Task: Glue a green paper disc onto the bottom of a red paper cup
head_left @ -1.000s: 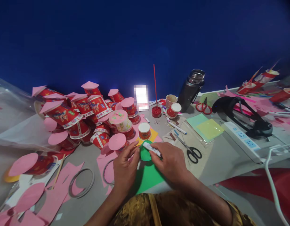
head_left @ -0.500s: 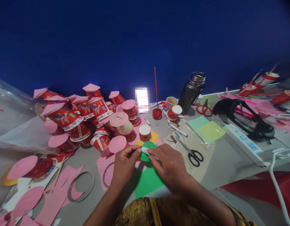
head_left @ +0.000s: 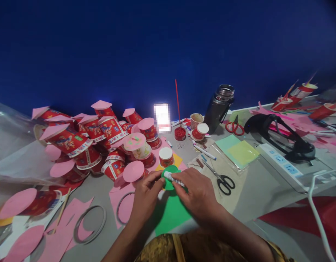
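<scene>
My left hand [head_left: 149,191] pinches the left edge of a green paper disc [head_left: 170,185]. Held closed in my right hand [head_left: 196,187] is a white tube [head_left: 171,177], its end lying over the disc. Green paper [head_left: 170,214] lies flat on the table beneath both hands. Just beyond the disc stands a small red cup with a white top [head_left: 166,154], with yellow paper [head_left: 178,160] beside it. Black-handled scissors [head_left: 224,183] rest to the right of my right hand.
Red cups with pink paper tops [head_left: 67,140] crowd the left. Grey tape rings [head_left: 78,233] lie near the front left. Behind are a red paint pot [head_left: 180,133] and a dark flask [head_left: 218,109]; a power strip [head_left: 282,165] is at right.
The white tube shows more of its length over the disc, and the disc looks slightly more tilted. The whole view has shifted a little, moving most table items left in the picture.
</scene>
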A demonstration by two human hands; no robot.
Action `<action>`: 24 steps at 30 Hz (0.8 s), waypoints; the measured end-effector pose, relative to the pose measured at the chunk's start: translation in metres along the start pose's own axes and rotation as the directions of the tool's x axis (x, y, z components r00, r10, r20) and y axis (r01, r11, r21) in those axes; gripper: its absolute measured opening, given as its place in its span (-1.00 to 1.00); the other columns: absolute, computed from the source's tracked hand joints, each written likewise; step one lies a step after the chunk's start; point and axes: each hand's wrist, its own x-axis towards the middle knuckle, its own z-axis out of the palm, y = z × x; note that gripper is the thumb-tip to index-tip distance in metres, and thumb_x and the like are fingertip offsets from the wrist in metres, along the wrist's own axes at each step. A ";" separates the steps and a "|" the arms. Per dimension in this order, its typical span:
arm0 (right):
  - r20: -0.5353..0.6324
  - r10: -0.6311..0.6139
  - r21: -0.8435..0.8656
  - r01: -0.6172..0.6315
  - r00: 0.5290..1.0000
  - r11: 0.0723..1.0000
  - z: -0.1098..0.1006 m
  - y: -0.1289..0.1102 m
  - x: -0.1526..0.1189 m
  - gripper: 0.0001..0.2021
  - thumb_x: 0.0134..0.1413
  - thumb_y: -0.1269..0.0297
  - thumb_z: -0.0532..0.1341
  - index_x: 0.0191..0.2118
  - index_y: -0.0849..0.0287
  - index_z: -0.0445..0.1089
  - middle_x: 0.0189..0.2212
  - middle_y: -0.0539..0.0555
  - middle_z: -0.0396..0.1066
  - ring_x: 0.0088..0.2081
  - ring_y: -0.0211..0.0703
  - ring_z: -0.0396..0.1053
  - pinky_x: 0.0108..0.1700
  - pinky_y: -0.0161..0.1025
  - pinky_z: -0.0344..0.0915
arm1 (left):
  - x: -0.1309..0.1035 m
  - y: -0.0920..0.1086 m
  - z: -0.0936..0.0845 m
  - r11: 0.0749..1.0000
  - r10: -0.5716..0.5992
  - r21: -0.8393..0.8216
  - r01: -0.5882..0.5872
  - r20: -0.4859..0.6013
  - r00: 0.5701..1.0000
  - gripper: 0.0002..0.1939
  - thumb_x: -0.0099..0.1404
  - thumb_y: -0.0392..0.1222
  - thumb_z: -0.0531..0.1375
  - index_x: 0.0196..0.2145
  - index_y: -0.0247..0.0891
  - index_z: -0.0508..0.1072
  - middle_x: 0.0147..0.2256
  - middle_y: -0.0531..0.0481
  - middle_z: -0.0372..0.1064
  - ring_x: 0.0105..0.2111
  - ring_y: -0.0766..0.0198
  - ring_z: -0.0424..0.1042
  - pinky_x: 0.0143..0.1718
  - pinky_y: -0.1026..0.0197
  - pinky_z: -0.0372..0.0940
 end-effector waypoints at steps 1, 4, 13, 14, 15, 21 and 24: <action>-0.004 0.002 -0.002 -0.002 1.000 1.000 0.001 0.000 0.000 -0.91 0.33 0.34 0.23 -0.13 0.08 0.50 -0.36 0.04 0.53 -0.28 -0.12 0.45 -0.24 -0.24 0.19 | 0.001 0.001 0.000 0.999 0.035 0.042 -0.035 0.005 0.999 -0.73 0.22 -0.07 0.28 -0.19 -0.20 0.69 -0.17 -0.07 0.64 -0.19 0.15 0.55 -0.15 0.20 0.41; -0.037 0.013 -0.016 -0.014 0.999 1.000 0.002 -0.001 0.001 -0.91 0.33 0.34 0.23 -0.14 0.09 0.50 -0.37 0.03 0.53 -0.29 -0.13 0.45 -0.25 -0.23 0.18 | 0.001 0.002 0.002 0.982 0.135 0.132 -0.133 -0.011 0.991 -0.76 0.28 -0.07 0.23 -0.26 -0.19 0.69 -0.20 -0.07 0.63 -0.21 0.16 0.54 -0.15 0.19 0.41; -0.088 0.051 -0.009 -0.052 0.995 0.999 0.000 0.002 0.006 -0.91 0.34 0.35 0.23 -0.14 0.11 0.50 -0.36 0.03 0.54 -0.29 -0.14 0.46 -0.24 -0.21 0.22 | -0.009 -0.001 0.007 0.982 0.133 0.152 -0.115 -0.117 0.984 -0.71 0.26 -0.01 0.25 -0.20 -0.17 0.69 -0.12 -0.11 0.65 -0.09 0.05 0.58 -0.01 0.06 0.45; -0.087 0.043 -0.004 -0.043 0.995 0.999 0.000 0.001 0.006 -0.91 0.34 0.34 0.23 -0.14 0.11 0.50 -0.35 0.03 0.55 -0.29 -0.14 0.46 -0.24 -0.22 0.22 | -0.009 -0.001 0.006 0.988 0.097 0.131 -0.082 -0.116 0.989 -0.67 0.25 0.01 0.26 -0.13 -0.17 0.68 -0.07 -0.12 0.64 -0.05 0.03 0.58 0.02 0.05 0.44; -0.084 0.033 0.005 -0.032 0.996 0.999 -0.001 0.001 0.006 -0.90 0.35 0.34 0.22 -0.13 0.11 0.50 -0.35 0.03 0.55 -0.29 -0.14 0.46 -0.24 -0.22 0.23 | -0.009 0.000 0.004 0.992 0.067 0.110 -0.055 -0.112 0.991 -0.62 0.25 0.03 0.26 -0.06 -0.18 0.66 -0.02 -0.13 0.63 0.00 0.02 0.56 0.05 0.04 0.43; -0.050 -0.004 0.032 0.006 0.999 0.999 -0.001 -0.003 0.003 -0.89 0.37 0.34 0.21 -0.14 0.10 0.50 -0.38 0.03 0.53 -0.31 -0.13 0.44 -0.25 -0.23 0.21 | -0.002 0.006 -0.002 0.988 0.119 0.109 -0.109 -0.086 0.989 -0.71 0.28 0.02 0.26 -0.18 -0.15 0.68 -0.09 -0.09 0.63 -0.05 0.11 0.55 -0.05 0.17 0.44; -0.054 -0.009 0.027 0.010 0.998 1.000 -0.001 -0.004 0.002 -0.90 0.36 0.34 0.21 -0.15 0.11 0.50 -0.37 0.04 0.53 -0.30 -0.12 0.45 -0.25 -0.23 0.21 | -0.001 0.009 0.000 0.978 0.141 0.169 -0.122 -0.102 0.985 -0.79 0.27 -0.03 0.27 -0.32 -0.16 0.67 -0.24 -0.05 0.63 -0.20 0.16 0.56 -0.23 0.24 0.45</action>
